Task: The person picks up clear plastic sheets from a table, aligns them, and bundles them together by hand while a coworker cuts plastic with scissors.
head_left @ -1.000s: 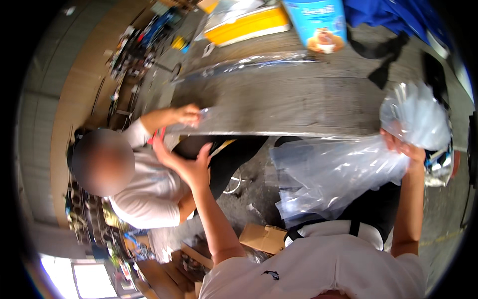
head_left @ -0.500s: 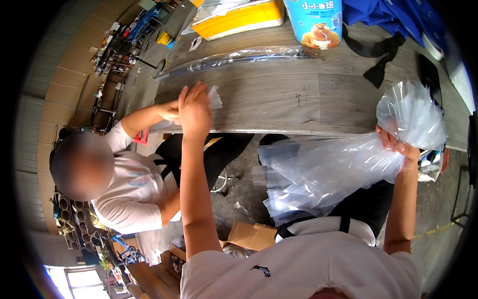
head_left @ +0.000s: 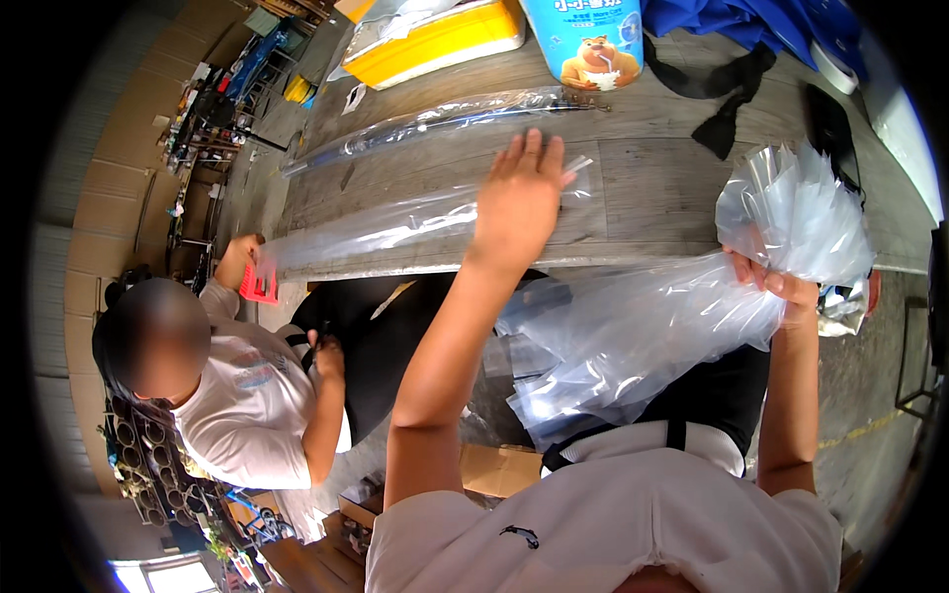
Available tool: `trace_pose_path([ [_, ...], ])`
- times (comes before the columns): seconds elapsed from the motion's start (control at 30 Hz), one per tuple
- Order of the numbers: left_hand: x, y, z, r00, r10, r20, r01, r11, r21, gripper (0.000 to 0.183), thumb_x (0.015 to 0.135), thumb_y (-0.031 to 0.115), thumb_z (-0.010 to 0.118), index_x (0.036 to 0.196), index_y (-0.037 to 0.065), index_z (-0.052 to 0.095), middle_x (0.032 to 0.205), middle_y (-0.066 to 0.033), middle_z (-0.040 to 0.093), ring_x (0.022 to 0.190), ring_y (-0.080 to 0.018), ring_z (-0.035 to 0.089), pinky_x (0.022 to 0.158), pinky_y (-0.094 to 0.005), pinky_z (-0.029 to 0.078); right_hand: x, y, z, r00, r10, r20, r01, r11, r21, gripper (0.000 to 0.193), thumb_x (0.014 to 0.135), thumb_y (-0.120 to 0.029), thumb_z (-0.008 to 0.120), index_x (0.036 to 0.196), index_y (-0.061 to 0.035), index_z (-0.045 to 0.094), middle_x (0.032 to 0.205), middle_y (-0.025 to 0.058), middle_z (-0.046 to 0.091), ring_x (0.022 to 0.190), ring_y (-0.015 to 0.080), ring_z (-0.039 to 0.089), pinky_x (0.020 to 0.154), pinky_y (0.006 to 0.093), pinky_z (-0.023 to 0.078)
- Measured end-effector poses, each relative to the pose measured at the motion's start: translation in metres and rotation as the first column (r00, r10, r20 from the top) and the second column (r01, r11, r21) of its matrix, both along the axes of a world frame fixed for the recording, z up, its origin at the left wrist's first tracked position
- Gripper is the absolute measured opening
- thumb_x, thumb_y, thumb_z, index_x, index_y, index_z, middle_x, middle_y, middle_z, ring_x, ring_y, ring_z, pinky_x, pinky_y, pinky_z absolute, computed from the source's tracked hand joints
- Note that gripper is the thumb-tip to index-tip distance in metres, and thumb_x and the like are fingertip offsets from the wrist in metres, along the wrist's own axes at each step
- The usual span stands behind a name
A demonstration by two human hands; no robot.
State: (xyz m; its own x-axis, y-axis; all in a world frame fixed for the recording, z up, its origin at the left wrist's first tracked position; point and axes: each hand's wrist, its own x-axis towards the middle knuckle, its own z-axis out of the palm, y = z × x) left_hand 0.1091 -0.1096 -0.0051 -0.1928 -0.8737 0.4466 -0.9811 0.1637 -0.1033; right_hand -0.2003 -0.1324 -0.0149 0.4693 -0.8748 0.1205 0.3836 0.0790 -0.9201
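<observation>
My right hand (head_left: 778, 283) is wrapped round a thick bunch of long clear plastic bags (head_left: 652, 331). Their gathered ends fan out above the fist, and the rest hangs over the table's near edge toward my lap. Fingers outstretched, my left hand (head_left: 522, 203) is over the right end of a long clear plastic sleeve (head_left: 386, 225) on the table; whether the palm touches it is hidden. At the sleeve's other end is a co-worker's hand (head_left: 240, 252), beside a red plastic piece (head_left: 259, 285). The co-worker's other hand (head_left: 326, 356) holds a small dark object.
Across the wooden table (head_left: 652, 193) lies a plastic-wrapped bundle of thin rods (head_left: 435, 124). Behind it stand a yellow box (head_left: 440, 49) and a blue package (head_left: 583, 44). Black straps (head_left: 722, 109) and blue cloth (head_left: 751, 30) lie at the far right. A cardboard box (head_left: 499, 469) is on the floor.
My left hand has moved right along the table, away from the co-worker's hand. A long clear sleeve now lies stretched between them. My right hand still grips the bunch.
</observation>
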Motion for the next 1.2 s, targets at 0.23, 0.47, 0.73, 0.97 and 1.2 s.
trace_pose_path([
  [0.23, -0.003, -0.004, -0.002, 0.998, -0.062, 0.013, 0.06, 0.995, 0.08, 0.039, 0.089, 0.021, 0.054, 0.12, -0.002, 0.053, 0.126, -0.0203, 0.052, 0.12, -0.0298, 0.049, 0.096, -0.0346, 0.044, 0.002, 0.006, 0.001, 0.997, -0.038, 0.062, 0.037, 0.999, 0.018, 0.041, 0.06, -0.03, 0.074, 0.08, -0.0014, 0.052, 0.058, 0.0024, 0.043, 0.055, 0.0146, 0.043, 0.052, 0.0261, 0.033],
  [0.47, -0.005, -0.003, 0.001, 0.997, -0.049, 0.055, 0.044, 0.995, 0.089, 0.039, 0.088, 0.019, 0.056, 0.12, -0.002, 0.053, 0.126, -0.0193, 0.052, 0.121, -0.0281, 0.049, 0.096, -0.0337, 0.044, -0.015, -0.004, -0.022, 0.982, 0.125, 0.141, -0.13, 0.991, 0.027, 0.071, 0.059, -0.026, 0.081, 0.118, 0.0024, 0.052, 0.097, 0.0198, 0.061, 0.066, 0.0221, 0.056, 0.059, 0.0321, 0.047],
  [0.73, -0.009, -0.004, 0.0, 0.997, -0.016, 0.078, 0.008, 0.995, 0.104, 0.039, 0.089, 0.019, 0.054, 0.121, -0.002, 0.052, 0.126, -0.0191, 0.053, 0.121, -0.0281, 0.049, 0.096, -0.0338, 0.044, -0.013, -0.002, -0.023, 0.99, 0.095, 0.103, -0.099, 0.995, 0.033, 0.068, 0.059, -0.026, 0.078, 0.115, 0.0037, 0.054, 0.095, 0.0194, 0.062, 0.067, 0.0225, 0.056, 0.061, 0.0317, 0.047],
  [0.97, -0.057, 0.01, 0.023, 0.678, 0.006, -0.735, 0.158, 0.975, 0.153, 0.047, 0.096, 0.031, 0.044, 0.124, -0.007, 0.049, 0.127, -0.025, 0.05, 0.123, -0.0364, 0.045, 0.103, -0.038, 0.033, 0.0, 0.008, -0.007, 0.998, -0.024, 0.063, 0.018, 0.995, 0.097, 0.058, 0.065, -0.018, 0.073, 0.115, 0.0035, 0.054, 0.095, 0.0153, 0.062, 0.08, 0.0235, 0.06, 0.071, 0.0332, 0.048],
  [1.2, -0.141, 0.033, 0.057, 0.645, -0.149, -0.749, 0.197, 0.98, -0.025, 0.049, 0.086, 0.011, 0.046, 0.126, -0.016, 0.039, 0.133, -0.0337, 0.039, 0.133, -0.0423, 0.028, 0.112, -0.0462, 0.015, 0.055, 0.028, 0.025, 0.995, -0.087, 0.049, 0.076, 0.979, 0.188, 0.073, 0.06, -0.004, 0.076, 0.127, -0.0028, 0.047, 0.116, 0.0084, 0.057, 0.103, 0.0191, 0.055, 0.085, 0.0327, 0.047],
])
